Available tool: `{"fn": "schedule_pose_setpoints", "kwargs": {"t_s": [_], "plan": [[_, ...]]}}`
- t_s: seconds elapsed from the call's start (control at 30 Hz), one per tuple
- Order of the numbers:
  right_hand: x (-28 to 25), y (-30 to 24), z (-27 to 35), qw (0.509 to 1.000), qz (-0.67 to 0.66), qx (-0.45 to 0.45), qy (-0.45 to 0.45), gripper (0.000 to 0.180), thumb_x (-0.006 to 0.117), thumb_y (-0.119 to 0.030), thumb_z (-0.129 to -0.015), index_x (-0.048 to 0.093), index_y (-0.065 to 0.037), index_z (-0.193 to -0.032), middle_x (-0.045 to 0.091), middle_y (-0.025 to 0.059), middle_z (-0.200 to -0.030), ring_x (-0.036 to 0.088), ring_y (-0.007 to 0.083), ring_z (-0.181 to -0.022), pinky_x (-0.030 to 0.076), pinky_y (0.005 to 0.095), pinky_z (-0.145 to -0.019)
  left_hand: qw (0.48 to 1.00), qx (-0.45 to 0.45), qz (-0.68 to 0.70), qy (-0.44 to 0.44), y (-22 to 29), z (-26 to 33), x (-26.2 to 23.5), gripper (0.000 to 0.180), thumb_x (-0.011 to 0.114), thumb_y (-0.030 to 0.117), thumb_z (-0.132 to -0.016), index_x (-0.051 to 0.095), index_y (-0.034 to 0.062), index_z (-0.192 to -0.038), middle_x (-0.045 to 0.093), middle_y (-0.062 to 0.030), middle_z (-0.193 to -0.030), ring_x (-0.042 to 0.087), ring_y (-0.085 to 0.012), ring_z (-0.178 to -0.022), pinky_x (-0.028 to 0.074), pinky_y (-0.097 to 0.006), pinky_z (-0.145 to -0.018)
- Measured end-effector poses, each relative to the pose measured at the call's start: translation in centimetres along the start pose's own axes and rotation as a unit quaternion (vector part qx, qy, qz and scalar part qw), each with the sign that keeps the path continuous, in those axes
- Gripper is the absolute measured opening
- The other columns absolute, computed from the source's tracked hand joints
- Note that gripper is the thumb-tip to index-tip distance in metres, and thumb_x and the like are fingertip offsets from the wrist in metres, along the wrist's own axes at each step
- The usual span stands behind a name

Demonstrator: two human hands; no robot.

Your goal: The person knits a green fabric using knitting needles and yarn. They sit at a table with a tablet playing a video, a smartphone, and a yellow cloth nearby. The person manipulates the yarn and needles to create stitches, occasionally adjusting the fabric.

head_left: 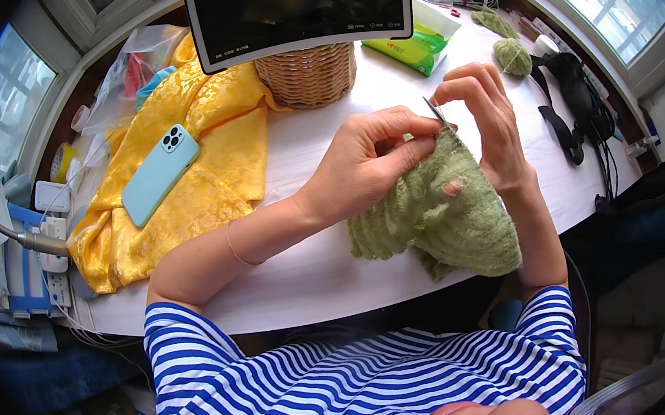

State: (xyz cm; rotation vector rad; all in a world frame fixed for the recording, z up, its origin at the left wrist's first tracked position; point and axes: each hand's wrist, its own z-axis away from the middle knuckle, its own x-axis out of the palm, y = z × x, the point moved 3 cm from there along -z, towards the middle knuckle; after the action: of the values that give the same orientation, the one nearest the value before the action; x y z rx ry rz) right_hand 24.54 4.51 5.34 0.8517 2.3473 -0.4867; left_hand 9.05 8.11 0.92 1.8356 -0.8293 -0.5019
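White table [315, 267], green packet [413, 49] beside basket [308, 75], hands [368, 162] gripping green knitting [440, 220]

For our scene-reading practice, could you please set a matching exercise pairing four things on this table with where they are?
Things:
1. light blue phone
2. wicker basket
3. ball of green yarn
4. green knitted piece

Places:
A. under both hands at the near table edge
B. on the yellow cloth
C. far right, near the window
D. below the dark screen

Pairs: 1-B, 2-D, 3-C, 4-A
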Motion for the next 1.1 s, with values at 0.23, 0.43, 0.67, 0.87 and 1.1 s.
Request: {"fn": "schedule_pose_setpoints", "kwargs": {"t_s": [0.23,0.43,0.67,0.87,1.1], "plan": [[-1.5,-0.9,0.7,0.990,0.065,-0.019,0.126,0.056,0.059,-0.060,-0.074,0.063,-0.005,-0.074,0.049,0.0055,-0.071,0.044,0.0197,-0.066,0.035,0.0294,-0.058,0.997,-0.040,0.065,0.029,2.2,-0.3,-1.1,0.019,0.056,0.007,-0.089,0.061,0.0005,-0.106,0.063,-0.0061,-0.100,0.058,-0.0099,-0.093,0.048,-0.023,-0.084],[-1.5,-1.2,1.0,0.988,0.071,-0.024,0.136,0.042,0.062,-0.049,-0.076,0.064,-0.007,-0.075,0.049,0.0043,-0.070,0.043,0.0179,-0.065,0.034,0.0285,-0.056,0.997,-0.031,0.062,0.039,3.3,-0.2,-1.5,0.020,0.056,0.008,-0.089,0.060,0.0009,-0.107,0.063,-0.0058,-0.100,0.059,-0.0094,-0.091,0.049,-0.023,-0.082],[-1.4,-1.4,1.1,0.987,0.085,-0.044,0.129,0.037,0.065,-0.043,-0.073,0.065,-0.007,-0.078,0.050,0.0042,-0.070,0.045,0.0191,-0.065,0.036,0.0292,-0.057,0.997,-0.030,0.065,0.028,2.5,-0.2,-1.2,0.018,0.055,0.006,-0.089,0.062,-0.0007,-0.104,0.063,-0.0053,-0.099,0.058,-0.0085,-0.092,0.048,-0.022,-0.082],[-1.4,-1.7,0.0,0.989,0.134,-0.039,0.053,0.072,0.067,-0.067,-0.058,0.061,-0.003,-0.090,0.052,0.0094,-0.082,0.049,0.0249,-0.078,0.038,0.0345,-0.068,0.994,0.033,-0.105,-0.006,2.0,0.0,-0.6,0.015,0.058,0.001,-0.085,0.063,-0.0021,-0.099,0.059,-0.0020,-0.088,0.051,-0.0045,-0.076,0.041,-0.017,-0.065],[0.3,-1.2,-0.1,0.997,-0.026,-0.028,-0.063,0.075,0.074,-0.057,-0.057,0.057,-0.005,-0.109,0.051,0.0118,-0.100,0.048,0.0272,-0.091,0.041,0.0381,-0.076,0.994,-0.064,-0.069,-0.057,1.0,0.2,0.3,0.016,0.058,0.002,-0.086,0.062,-0.0016,-0.101,0.059,-0.0021,-0.087,0.049,-0.0037,-0.072,0.041,-0.018,-0.060]]}}
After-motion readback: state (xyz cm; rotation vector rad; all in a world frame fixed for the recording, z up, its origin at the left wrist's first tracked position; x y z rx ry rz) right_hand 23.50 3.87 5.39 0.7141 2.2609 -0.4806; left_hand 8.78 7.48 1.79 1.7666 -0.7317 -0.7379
